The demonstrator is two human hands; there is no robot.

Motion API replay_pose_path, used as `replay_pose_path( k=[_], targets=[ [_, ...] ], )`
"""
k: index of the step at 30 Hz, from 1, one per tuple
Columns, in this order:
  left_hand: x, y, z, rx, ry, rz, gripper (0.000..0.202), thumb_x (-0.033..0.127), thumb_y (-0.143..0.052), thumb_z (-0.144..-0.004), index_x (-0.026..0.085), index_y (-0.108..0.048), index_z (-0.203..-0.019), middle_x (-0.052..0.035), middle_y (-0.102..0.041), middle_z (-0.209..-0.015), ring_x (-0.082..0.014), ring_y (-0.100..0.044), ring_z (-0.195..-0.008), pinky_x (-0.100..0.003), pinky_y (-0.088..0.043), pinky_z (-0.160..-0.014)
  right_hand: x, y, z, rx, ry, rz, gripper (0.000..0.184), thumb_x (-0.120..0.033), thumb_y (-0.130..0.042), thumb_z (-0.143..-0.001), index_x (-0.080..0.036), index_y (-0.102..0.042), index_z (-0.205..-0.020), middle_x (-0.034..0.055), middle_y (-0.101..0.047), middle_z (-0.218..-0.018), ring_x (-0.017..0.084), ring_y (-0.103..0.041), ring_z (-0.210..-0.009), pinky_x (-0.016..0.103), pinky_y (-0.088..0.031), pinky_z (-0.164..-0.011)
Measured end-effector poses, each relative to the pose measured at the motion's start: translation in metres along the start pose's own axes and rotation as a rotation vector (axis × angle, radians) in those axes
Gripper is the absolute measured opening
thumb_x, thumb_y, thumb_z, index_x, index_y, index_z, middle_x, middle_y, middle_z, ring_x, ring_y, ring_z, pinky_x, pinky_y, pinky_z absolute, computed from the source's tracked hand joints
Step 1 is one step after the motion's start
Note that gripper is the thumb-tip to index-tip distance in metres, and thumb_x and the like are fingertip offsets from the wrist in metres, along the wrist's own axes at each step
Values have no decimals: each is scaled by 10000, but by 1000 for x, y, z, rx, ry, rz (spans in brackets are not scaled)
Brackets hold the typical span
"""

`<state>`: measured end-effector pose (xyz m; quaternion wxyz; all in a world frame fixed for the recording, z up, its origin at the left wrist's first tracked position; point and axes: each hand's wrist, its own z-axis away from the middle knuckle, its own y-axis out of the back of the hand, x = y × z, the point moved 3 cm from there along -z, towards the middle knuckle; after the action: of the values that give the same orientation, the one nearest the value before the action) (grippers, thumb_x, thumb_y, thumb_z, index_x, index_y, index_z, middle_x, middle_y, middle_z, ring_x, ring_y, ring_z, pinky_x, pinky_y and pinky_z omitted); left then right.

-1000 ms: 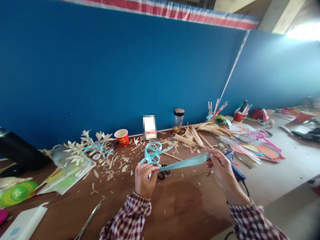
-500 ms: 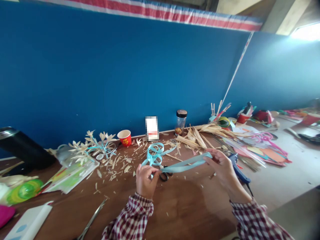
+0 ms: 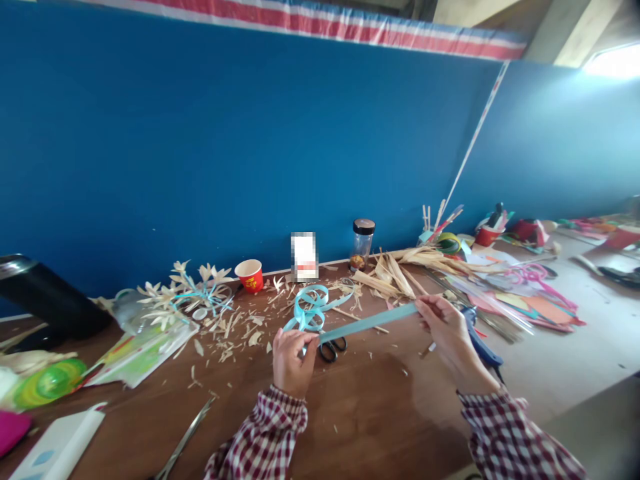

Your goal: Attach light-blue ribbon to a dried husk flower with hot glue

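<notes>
At the far left, a black bottle (image 3: 53,297) is seen tilted against the blue wall (image 3: 210,133). In front of it, a green disc (image 3: 47,385), a pink object (image 3: 13,432) cut off by the frame edge and a white pad (image 3: 59,440) are spread on the brown table (image 3: 370,417). A green packet (image 3: 137,357) is placed farther in, and behind it white flowers (image 3: 215,275) on blue stems are bunched. Nearer the bottom edge, a metal tool (image 3: 183,443) is laid slantwise, its lower end cut off. Pale scraps (image 3: 255,339) are strewn beyond it, and 1 red cup (image 3: 253,283) is stood upright by the wall.

Near the middle, 1 end of a blue ribbon (image 3: 370,323) is pinched between the thumb and fingers of the left hand (image 3: 291,363). Loose blue loops (image 3: 310,298) are heaped just behind that hand; whether they are joined to the held length cannot be told. A blurred white card (image 3: 304,257) is propped by the wall. Scissors (image 3: 329,351) are partly covered by the ribbon, which is stretched straight above the table between the 2 hands, rising to the right. Farther back, a lidded jar (image 3: 362,245) is followed by dry husks (image 3: 395,273).

The ribbon's other end is pinched in the right hand (image 3: 447,331). A blue glue gun (image 3: 484,345) is partly hidden behind that hand. At the far right, coloured sheets (image 3: 544,308) and pink cords (image 3: 537,277) are piled.
</notes>
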<state>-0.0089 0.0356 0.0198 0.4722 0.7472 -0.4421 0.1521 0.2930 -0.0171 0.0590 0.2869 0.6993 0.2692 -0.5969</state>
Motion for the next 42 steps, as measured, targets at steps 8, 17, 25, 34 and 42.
replay_pose_path(
  k=[8, 17, 25, 34, 42],
  targets=[
    [-2, -1, 0, 49, 3, -1, 106, 269, -585, -796, 233, -654, -723, 0, -696, -772, -210, -615, -805, -515, -258, -1011, -5, -3, -2, -2, 86, 30, 351, -408, -684, -661, -157, -624, -899, -4, -599, -653, 83, -506, -509, 205, -461, -490],
    [0, -1, 0, 49, -19, 8, 84, 226, -586, -771, 227, -670, -774, -13, -702, -799, -209, -620, -802, -519, -268, -1008, -7, -5, -2, 4, 185, 101, 309, -390, -654, -705, -163, -617, -913, 24, -640, -710, 125, -564, -567, 261, -493, -553],
    [-5, 3, 0, 60, 41, 8, 196, 267, -491, -849, 227, -668, -921, -39, -711, -871, -227, -614, -886, -506, -296, -995, -8, -9, -2, 0, 237, 184, 284, -394, -626, -725, -173, -613, -904, 32, -655, -709, 153, -602, -595, 285, -500, -590],
    [8, 1, 2, 95, -109, -110, 191, 215, -502, -851, 218, -657, -962, -40, -710, -910, -214, -620, -882, -467, -313, -986, -30, -9, 11, -31, 296, 190, 265, -399, -600, -744, -178, -602, -889, 28, -647, -678, 160, -603, -586, 292, -513, -572],
    [6, -2, 5, 89, -98, -131, 202, 222, -476, -874, 213, -655, -968, -55, -708, -903, -219, -618, -874, -466, -326, -977, -49, -9, 25, -42, 361, 254, 227, -388, -543, -804, -205, -591, -929, 22, -634, -713, 160, -595, -594, 297, -515, -603]
  ],
)
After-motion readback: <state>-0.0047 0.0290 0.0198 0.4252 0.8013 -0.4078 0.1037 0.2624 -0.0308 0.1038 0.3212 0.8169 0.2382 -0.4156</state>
